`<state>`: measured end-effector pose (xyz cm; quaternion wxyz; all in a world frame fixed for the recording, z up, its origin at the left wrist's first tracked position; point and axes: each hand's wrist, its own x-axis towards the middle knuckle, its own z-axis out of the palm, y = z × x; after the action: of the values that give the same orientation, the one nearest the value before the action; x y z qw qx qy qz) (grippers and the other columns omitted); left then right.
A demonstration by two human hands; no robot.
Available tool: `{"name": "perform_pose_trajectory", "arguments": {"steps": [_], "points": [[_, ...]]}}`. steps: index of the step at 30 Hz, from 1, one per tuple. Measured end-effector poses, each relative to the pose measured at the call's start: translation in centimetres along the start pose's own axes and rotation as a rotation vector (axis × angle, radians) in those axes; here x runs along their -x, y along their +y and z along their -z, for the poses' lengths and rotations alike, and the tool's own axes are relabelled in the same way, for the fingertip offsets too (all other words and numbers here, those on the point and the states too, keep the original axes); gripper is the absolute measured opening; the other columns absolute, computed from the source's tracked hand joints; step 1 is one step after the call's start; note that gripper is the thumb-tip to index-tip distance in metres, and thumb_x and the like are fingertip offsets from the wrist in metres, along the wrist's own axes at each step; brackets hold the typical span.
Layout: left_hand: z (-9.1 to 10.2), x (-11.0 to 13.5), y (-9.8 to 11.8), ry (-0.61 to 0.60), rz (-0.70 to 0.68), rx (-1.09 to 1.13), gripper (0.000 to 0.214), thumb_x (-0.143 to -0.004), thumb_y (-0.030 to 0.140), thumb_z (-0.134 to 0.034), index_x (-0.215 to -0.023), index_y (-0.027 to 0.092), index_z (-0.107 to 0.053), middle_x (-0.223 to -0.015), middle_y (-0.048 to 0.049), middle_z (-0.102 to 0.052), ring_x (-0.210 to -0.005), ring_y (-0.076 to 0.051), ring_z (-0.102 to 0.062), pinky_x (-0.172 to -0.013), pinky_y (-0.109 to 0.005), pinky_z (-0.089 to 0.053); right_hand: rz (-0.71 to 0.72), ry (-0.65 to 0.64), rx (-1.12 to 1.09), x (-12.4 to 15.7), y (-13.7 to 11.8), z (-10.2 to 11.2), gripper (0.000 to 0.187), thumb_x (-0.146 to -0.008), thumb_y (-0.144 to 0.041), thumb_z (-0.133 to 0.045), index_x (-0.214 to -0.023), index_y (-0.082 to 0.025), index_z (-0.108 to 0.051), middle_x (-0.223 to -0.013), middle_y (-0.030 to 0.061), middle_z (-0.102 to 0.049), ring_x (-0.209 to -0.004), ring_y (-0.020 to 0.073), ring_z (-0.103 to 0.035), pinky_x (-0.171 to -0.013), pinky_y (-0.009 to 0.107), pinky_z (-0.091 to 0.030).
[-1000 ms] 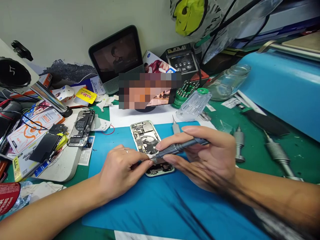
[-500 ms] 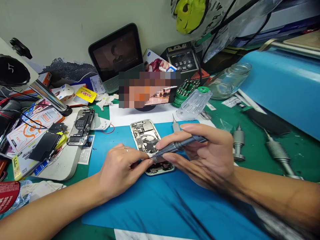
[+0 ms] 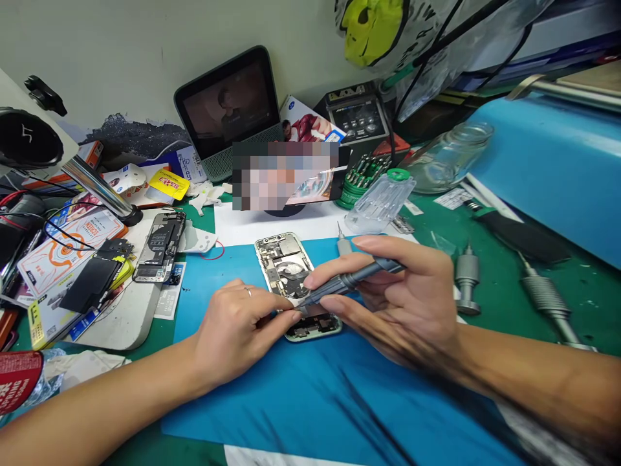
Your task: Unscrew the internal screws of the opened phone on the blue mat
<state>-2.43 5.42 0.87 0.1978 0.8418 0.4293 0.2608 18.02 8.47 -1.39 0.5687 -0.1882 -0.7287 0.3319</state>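
An opened phone [image 3: 286, 265] lies back-up on a blue mat [image 3: 301, 395], its boards and parts exposed. My right hand [image 3: 398, 298] grips a grey precision screwdriver [image 3: 349, 282], its tip pressed down on the phone's lower half. My left hand [image 3: 237, 330] rests on the mat at the phone's left edge, thumb and forefinger pinched together right at the screwdriver's tip. What the fingers pinch is too small to tell. A ring shows on one left finger.
A second opened phone [image 3: 160, 247] lies on a white pad at left among boxes and cards. Behind stand a small screen [image 3: 228, 110], a bit holder [image 3: 361, 178], a clear plastic cap [image 3: 381, 204] and a glass jar [image 3: 449, 158]. Spare screwdrivers [image 3: 468, 278] stand at right.
Both hands have kept their grip and place on the phone. Only the view has shifted slightly.
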Motion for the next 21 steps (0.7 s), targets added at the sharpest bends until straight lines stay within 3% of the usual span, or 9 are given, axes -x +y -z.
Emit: {"name": "perform_pose_trajectory", "arguments": {"steps": [10, 21], "points": [[-0.02, -0.04, -0.02, 0.003, -0.025, 0.013, 0.013, -0.095, 0.026, -0.059, -0.088, 0.019, -0.068, -0.076, 0.0023, -0.072, -0.060, -0.010, -0.062, -0.064, -0.027, -0.033, -0.029, -0.010, -0.060, 0.16, 0.04, -0.06, 0.071, -0.081, 0.001, -0.063, -0.138, -0.034, -0.037, -0.101, 0.0016, -0.065, -0.089, 0.0131, -0.070, -0.070, 0.026, -0.065], [0.06, 0.09, 0.06, 0.016, 0.014, 0.024, 0.010, -0.093, 0.025, -0.063, -0.086, 0.019, -0.068, -0.073, 0.0039, -0.071, -0.059, -0.010, -0.060, -0.067, -0.027, -0.033, -0.082, 0.011, -0.060, 0.42, -0.08, -0.27, 0.067, -0.084, -0.005, -0.061, -0.138, -0.036, -0.037, -0.100, 0.0042, -0.065, -0.089, 0.0184, -0.069, -0.072, 0.033, -0.066]]}}
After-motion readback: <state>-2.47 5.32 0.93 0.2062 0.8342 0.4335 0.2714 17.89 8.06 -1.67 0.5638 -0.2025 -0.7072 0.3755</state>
